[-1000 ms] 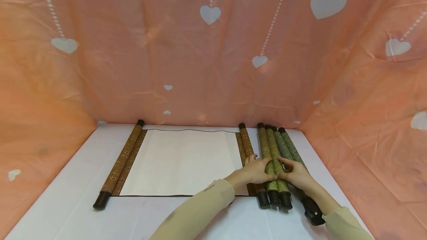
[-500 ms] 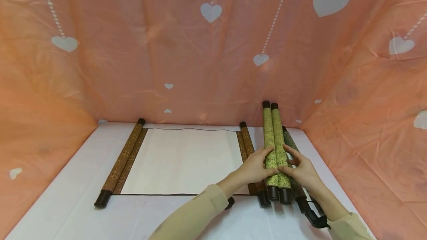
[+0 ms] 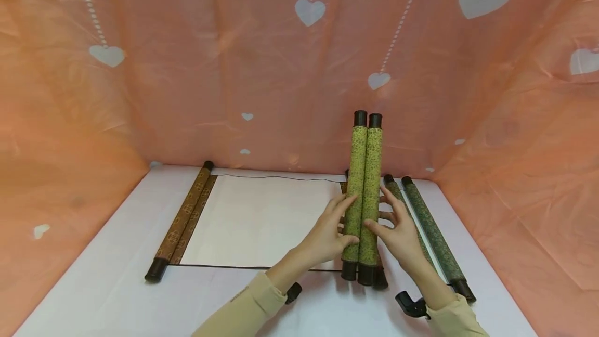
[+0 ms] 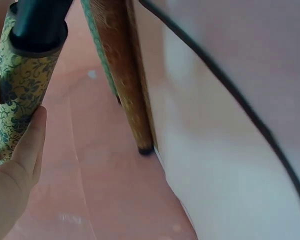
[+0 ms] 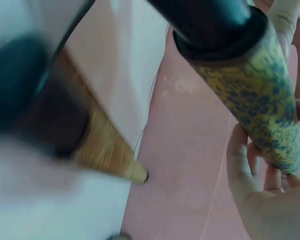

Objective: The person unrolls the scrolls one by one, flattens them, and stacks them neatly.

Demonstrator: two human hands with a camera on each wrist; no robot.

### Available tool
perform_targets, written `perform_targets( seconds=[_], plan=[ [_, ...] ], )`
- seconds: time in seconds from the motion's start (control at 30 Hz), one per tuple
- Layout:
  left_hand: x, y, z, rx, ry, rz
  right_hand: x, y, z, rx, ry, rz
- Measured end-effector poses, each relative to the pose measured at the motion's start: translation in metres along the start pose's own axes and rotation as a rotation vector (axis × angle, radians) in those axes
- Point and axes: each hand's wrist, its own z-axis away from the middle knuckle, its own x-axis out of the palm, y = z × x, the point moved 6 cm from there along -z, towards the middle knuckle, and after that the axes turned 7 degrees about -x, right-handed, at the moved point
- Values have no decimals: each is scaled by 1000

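A yellow-green patterned scroll [image 3: 373, 170], rolled onto two side-by-side rollers with black end caps, is held up above the table and tilted. My left hand [image 3: 325, 233] grips its left roller, the thumb in front near the lower end. Round the right roller curl the fingers of my right hand [image 3: 399, 230]. Close up in the left wrist view, blue flowers show on the yellow-green scroll [image 4: 25, 85]. Behind it, a brown-edged scroll [image 3: 262, 222] lies unrolled with its blank white sheet showing; the held rollers cover most of its right roller.
A dark green scroll [image 3: 435, 230] lies on the right of the white table [image 3: 107, 274], its two rollers slightly apart. Orange sheeting [image 3: 262, 66] with white hearts hangs at the back and both sides. Black wrist devices [image 3: 411, 304] sit low by the sleeves.
Both hands have lifted the yellow-green scroll off the table and carried it leftward, in front of the brown scroll's right roller. The dark green scroll is now more exposed. The head view has shifted slightly.
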Motion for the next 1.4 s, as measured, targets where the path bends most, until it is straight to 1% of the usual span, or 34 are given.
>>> perform_targets(
  seconds=[0.13,0.27,0.33,0.4,0.47,0.53,0.6,0.7,0.8,0.9,1.07,1.17,1.27,1.4],
  plan=[
    [-22,-10,17,0,17,21,28,-4,-7,-45,-31,1],
    [-41,-23,34,-34,13,16,58,-6,-10,-89,-84,-10],
    [-51,-29,40,-52,14,22,73,-8,-9,-116,-107,-31],
    [-61,-36,45,-64,26,29,88,-10,-8,-152,-127,-75],
    [-70,-40,48,-66,45,41,99,-12,-6,-189,-139,-106],
    [-80,-44,49,-69,78,42,109,-14,-4,-217,-152,-147],
    [-90,-48,50,-68,129,21,118,-15,-3,-230,-165,-169],
    [-106,-54,49,-75,201,15,130,-16,-2,-224,-186,-190],
    [-116,-60,48,-87,237,22,139,-16,-1,-198,-198,-201],
    [-119,-66,48,-103,244,35,144,-15,1,-164,-188,-197],
    [-112,-71,49,-112,245,52,145,-8,1,-118,-152,-184],
    [-109,-72,50,-109,243,40,144,-6,2,-95,-144,-173],
    [-110,-73,50,-104,237,33,140,-5,1,-87,-150,-173],
    [-111,-73,47,-84,204,33,134,-2,-3,-81,-159,-199]
  ],
)
